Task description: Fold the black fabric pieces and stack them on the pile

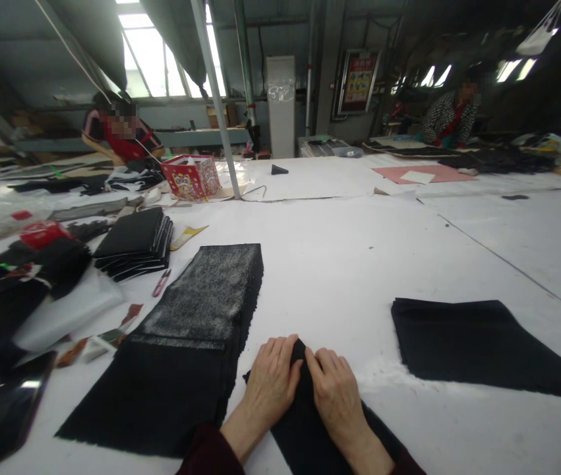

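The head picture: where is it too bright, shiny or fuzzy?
All in the head view: the window is washed white; the glossy black slab catches glare; the red poster is too fuzzy to read; the left hand and right hand look clearer.

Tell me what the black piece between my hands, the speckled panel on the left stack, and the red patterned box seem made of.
Black piece: likely matte fabric; it lies limp, without shine.
Speckled panel: probably fabric, whitish-grained; coating or weave, I can't tell.
Red patterned box: probably printed cardboard, smooth-looking, judging by flat sides and crisp edges.
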{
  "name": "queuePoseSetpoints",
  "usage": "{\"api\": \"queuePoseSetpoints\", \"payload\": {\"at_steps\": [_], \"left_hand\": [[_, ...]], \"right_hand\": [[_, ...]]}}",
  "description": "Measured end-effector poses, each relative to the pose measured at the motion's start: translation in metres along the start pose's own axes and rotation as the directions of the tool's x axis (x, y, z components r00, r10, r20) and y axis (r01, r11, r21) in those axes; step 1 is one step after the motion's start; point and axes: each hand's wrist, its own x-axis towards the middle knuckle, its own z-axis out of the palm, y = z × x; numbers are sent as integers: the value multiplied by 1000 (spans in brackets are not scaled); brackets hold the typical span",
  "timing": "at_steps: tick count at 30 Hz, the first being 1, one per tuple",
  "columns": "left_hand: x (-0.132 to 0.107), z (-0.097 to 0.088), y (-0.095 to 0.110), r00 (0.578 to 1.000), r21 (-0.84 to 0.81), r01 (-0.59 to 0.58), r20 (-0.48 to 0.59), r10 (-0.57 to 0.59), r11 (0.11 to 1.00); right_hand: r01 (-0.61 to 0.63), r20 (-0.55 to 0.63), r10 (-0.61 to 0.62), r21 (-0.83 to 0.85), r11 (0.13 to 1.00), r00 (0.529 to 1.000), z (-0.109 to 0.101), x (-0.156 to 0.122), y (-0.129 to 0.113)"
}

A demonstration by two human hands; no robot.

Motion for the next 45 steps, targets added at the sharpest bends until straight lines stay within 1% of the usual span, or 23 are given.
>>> {"api": "queuePoseSetpoints", "payload": {"at_steps": [5, 7, 8, 10, 12, 14, 16, 19, 21, 23, 24, 26, 29, 32, 33, 35, 38, 41, 45], "left_hand": [[0, -5, 4, 999, 0, 4, 33, -4, 1000], [1, -6, 5, 1000, 5, -4, 29, 4, 1000], [1, -7, 5, 1000, 5, -7, 26, 7, 1000], [1, -7, 6, 1000, 5, -12, 25, 12, 1000], [1, -7, 6, 1000, 6, -14, 28, 14, 1000], [1, -7, 5, 999, 11, -16, 30, 16, 1000], [2, -6, 5, 999, 21, -19, 28, 19, 1000], [3, -8, 6, 999, 53, -31, 46, 29, 998], [3, -11, 8, 996, 80, -49, 71, 44, 996], [4, -14, 9, 994, 104, -72, 92, 63, 992], [5, -15, 10, 993, 115, -81, 99, 70, 990], [5, -16, 11, 991, 129, -95, 107, 82, 987], [4, -14, 10, 989, 136, -107, 115, 91, 985], [2, -11, 8, 990, 119, -113, 102, 101, 986], [2, -10, 7, 990, 112, -117, 96, 107, 987], [1, -9, 5, 989, 106, -127, 89, 118, 986], [0, -7, 3, 988, 111, -127, 102, 115, 986], [0, -5, 2, 990, 114, -108, 106, 96, 988], [0, -4, 1, 993, 104, -86, 95, 76, 991]], "right_hand": [[-38, 3, 38, 28, 999, 999, 2, -2, 0], [-103, 16, 102, 99, 990, 995, 2, -1, 3], [-159, 34, 155, 160, 974, 987, 1, 1, 5], [-295, 114, 273, 320, 900, 955, -3, 6, 11], [-420, 250, 339, 475, 773, 907, -10, 15, 19], [-501, 382, 328, 577, 645, 864, -18, 24, 26], [-549, 468, 296, 626, 555, 833, -25, 31, 32], [-589, 523, 282, 645, 486, 805, -33, 36, 37], [-606, 539, 286, 639, 473, 792, -35, 37, 38], [-609, 535, 302, 614, 503, 789, -35, 36, 37], [-599, 518, 315, 589, 542, 795, -34, 35, 36], [-549, 450, 337, 514, 660, 827, -30, 31, 30], [-421, 282, 333, 359, 833, 900, -19, 21, 16], [-277, 90, 263, 237, 931, 961, -7, 10, 4], [-228, 41, 224, 203, 952, 974, -4, 7, 1], [-142, -20, 146, 145, 979, 989, -1, 2, -2], [-57, -37, 61, 97, 994, 997, 0, 0, -4], [-24, -32, 27, 64, 998, 999, 0, 0, -4], [-17, -8, 18, 49, 999, 1000, 1, 0, -5]]}}
